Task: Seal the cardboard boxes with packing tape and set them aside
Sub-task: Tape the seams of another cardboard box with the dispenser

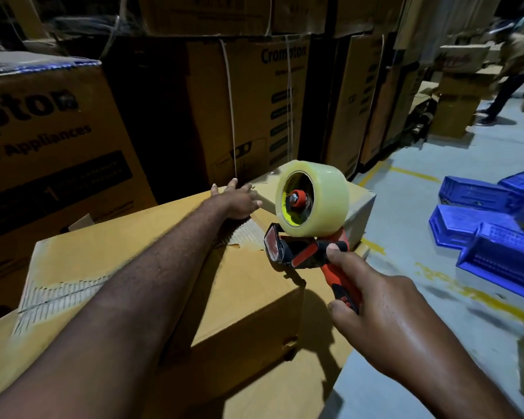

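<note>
A brown cardboard box [248, 300] lies in front of me, its top flaps closed along a torn seam. My left hand [239, 199] reaches across the top and presses flat on the far end of the box, fingers straight. My right hand [381, 309] grips the red and black handle of a tape dispenser [303, 255] that carries a big roll of clear tape [312, 201]. The dispenser hangs just above the box's right side, near the seam. A second, paler box [359, 207] sits behind the roll.
Tall stacks of printed appliance cartons [248, 101] wall off the back and left. Blue plastic crates [493, 231] lie on the grey floor at the right, by yellow floor lines. A person [511, 74] bends over boxes at the far right.
</note>
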Motion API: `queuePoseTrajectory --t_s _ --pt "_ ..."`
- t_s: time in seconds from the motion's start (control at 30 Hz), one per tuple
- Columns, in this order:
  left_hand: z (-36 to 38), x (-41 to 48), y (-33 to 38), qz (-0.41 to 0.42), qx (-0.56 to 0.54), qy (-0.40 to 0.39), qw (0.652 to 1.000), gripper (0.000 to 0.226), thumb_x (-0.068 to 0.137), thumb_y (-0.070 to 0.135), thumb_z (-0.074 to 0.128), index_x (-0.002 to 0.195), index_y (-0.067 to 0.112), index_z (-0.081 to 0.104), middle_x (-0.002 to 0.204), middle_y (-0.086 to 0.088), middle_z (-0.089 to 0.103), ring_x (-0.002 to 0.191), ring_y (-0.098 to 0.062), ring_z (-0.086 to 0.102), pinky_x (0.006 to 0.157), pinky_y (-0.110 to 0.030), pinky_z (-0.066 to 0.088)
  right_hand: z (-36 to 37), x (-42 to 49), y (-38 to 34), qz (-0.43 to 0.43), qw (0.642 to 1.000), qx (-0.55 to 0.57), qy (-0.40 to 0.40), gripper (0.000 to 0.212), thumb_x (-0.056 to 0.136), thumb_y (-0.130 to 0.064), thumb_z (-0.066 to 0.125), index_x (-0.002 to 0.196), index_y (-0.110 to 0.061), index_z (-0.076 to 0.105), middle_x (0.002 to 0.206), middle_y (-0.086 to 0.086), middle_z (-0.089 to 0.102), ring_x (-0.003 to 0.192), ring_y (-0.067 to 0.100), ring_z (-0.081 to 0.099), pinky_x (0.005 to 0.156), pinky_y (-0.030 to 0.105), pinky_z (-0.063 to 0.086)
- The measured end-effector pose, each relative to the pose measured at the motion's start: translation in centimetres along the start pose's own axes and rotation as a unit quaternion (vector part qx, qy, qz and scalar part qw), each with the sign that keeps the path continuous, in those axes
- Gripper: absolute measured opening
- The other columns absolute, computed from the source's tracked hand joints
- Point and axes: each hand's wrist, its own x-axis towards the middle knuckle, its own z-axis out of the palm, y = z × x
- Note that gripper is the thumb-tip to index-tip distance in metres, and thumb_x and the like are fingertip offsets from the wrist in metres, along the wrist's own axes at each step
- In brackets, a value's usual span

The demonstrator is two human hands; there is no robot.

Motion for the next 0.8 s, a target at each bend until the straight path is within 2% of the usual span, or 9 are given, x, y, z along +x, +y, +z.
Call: queuePoseTrajectory --t_s 0.13,0.2,0.27,0.3,0.37,0.47,0.57,0.67,0.8 --pt "0.4 -1.7 1.6 0.008 -0.041 0.060 0.997 0.053 0.105 0.051 0.038 0.155 0.032 0.036 0.169 -0.002 0.010 0.155 -0.033 -0.009 0.113 -0.073 -0.012 0.5 -0.4 -0.3 0.013 1.000 -0.011 0.014 0.070 0.094 -0.030 0.056 0.149 -0.052 0.019 0.096 -0.008 0.054 0.071 0.003 0.049 0.059 0.014 0.040" --pt "0.6 -3.9 2.7 0.080 -0.081 0.073 0.991 0.047 0.104 0.045 0.045 0.147 0.027 0.049 0.164 -0.004 0.028 0.154 -0.034 0.010 0.115 -0.071 -0.003 0.4 -0.6 -0.4 0.013 1.000 -0.014 0.022 0.070 0.092 -0.027 0.055 0.148 -0.052 0.022 0.090 -0.009 0.050 0.066 -0.001 0.047 0.053 0.012 0.036" --pt "1.1 -6.2 3.2 0.155 -0.100 0.048 0.982 0.032 0.105 0.028 0.047 0.133 0.021 0.061 0.144 -0.003 0.054 0.142 -0.028 0.038 0.120 -0.061 0.010 0.3 -0.6 -0.1 0.008 0.999 -0.018 0.029 0.069 0.091 -0.025 0.056 0.147 -0.051 0.025 0.091 -0.007 0.053 0.066 0.000 0.048 0.051 0.015 0.037" --pt "1.4 -7.0 3.1 0.175 -0.095 0.034 0.979 0.030 0.106 0.021 0.044 0.128 0.021 0.064 0.139 0.000 0.059 0.137 -0.023 0.043 0.120 -0.057 0.009 0.2 -0.6 0.0 0.004 0.999 -0.018 0.029 0.070 0.091 -0.024 0.056 0.147 -0.051 0.025 0.095 -0.005 0.057 0.066 0.001 0.048 0.052 0.017 0.039" --pt "1.3 -8.0 2.7 0.178 -0.080 0.023 0.981 0.037 0.108 0.016 0.036 0.134 0.028 0.061 0.144 0.006 0.056 0.140 -0.016 0.038 0.121 -0.056 0.000 0.3 -0.8 -0.1 -0.001 0.999 -0.017 0.027 0.070 0.092 -0.024 0.056 0.148 -0.050 0.024 0.103 -0.002 0.061 0.067 0.003 0.046 0.055 0.019 0.040" --pt "0.8 -7.9 3.1 0.153 -0.047 -0.005 0.987 0.038 0.109 0.020 0.036 0.140 0.031 0.055 0.148 0.006 0.053 0.145 -0.016 0.033 0.122 -0.055 -0.002 0.4 -0.9 -0.2 -0.011 1.000 -0.011 0.023 0.070 0.092 -0.024 0.056 0.149 -0.049 0.023 0.088 -0.007 0.051 0.068 0.005 0.046 0.057 0.021 0.041" --pt "1.4 -7.5 3.9 0.138 -0.037 -0.021 0.990 0.031 0.107 0.037 0.041 0.133 0.040 0.057 0.142 0.010 0.056 0.143 -0.015 0.035 0.121 -0.058 -0.004 0.1 -1.5 0.7 -0.019 1.000 -0.006 0.020 0.071 0.093 -0.024 0.055 0.149 -0.050 0.019 0.094 -0.006 0.053 0.070 0.007 0.047 0.058 0.021 0.043" --pt "1.5 -7.7 4.7 0.117 -0.025 -0.022 0.993 0.026 0.104 0.036 0.047 0.126 0.045 0.060 0.139 0.012 0.058 0.141 -0.015 0.037 0.120 -0.060 -0.002 -0.2 -2.9 1.5 -0.014 1.000 0.007 0.018 0.070 0.094 -0.027 0.054 0.148 -0.052 0.016 0.099 -0.005 0.058 0.073 0.008 0.048 0.060 0.021 0.047" --pt "0.9 -8.9 5.8 0.088 -0.032 -0.028 0.995 0.025 0.105 0.035 0.045 0.089 0.052 0.053 0.136 0.010 0.061 0.137 -0.014 0.040 0.121 -0.056 -0.003 -0.2 -4.6 2.7 -0.002 0.999 0.027 0.019 0.069 0.096 -0.031 0.053 0.149 -0.052 0.015 0.097 -0.005 0.059 0.076 0.012 0.049 0.065 0.022 0.044"
